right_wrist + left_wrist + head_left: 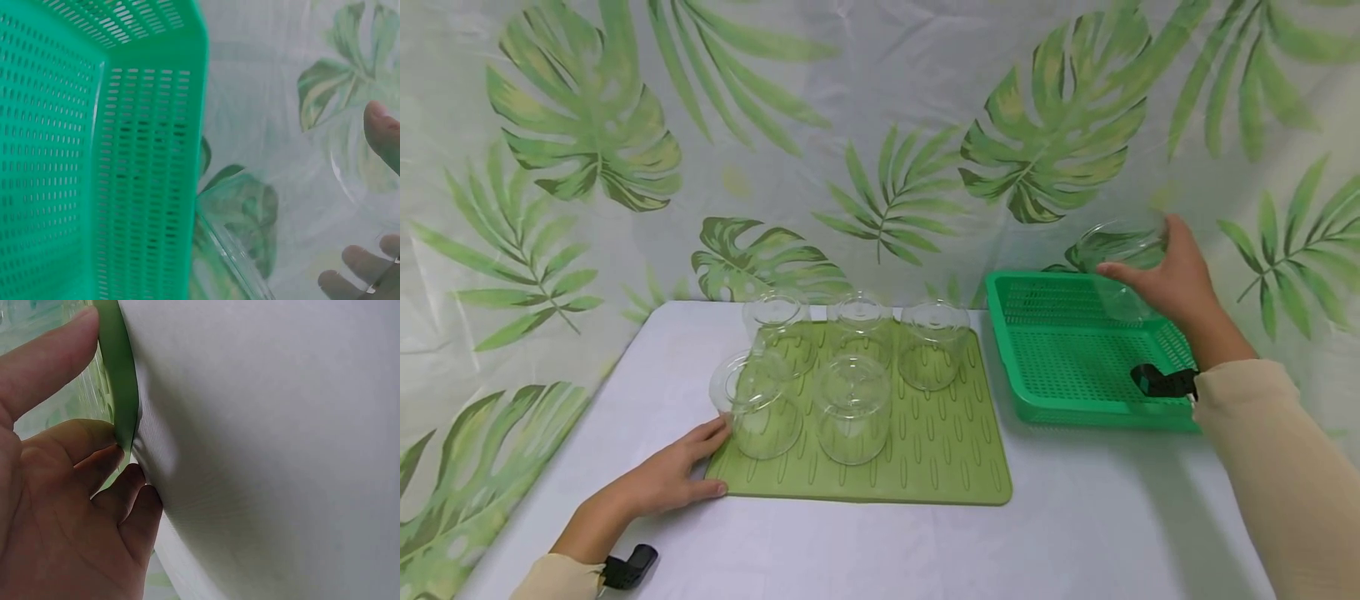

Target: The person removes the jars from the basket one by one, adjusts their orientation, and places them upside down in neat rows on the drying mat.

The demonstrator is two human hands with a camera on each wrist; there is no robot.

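Note:
My right hand (1176,271) grips a clear, handleless glass cup (1116,250) and holds it tilted above the back of a green plastic basket (1009,367). In the right wrist view, the thumb and fingertips lie around the transparent cup, whose outline is faint. Several similar clear cups, including a front one (852,417), stand in two rows on a green ridged mat (940,450). At the mat's left edge rests my left hand (666,471), its thumb and fingertips touching the rim near the front-left corner, close to a glass cup (766,417).
A white cloth (880,550) covers the table. Behind it hangs a leaf-patterned curtain (895,100). The perforated basket stands just right of the mat, near the back of the table. A small black camera (632,567) is strapped to the left wrist.

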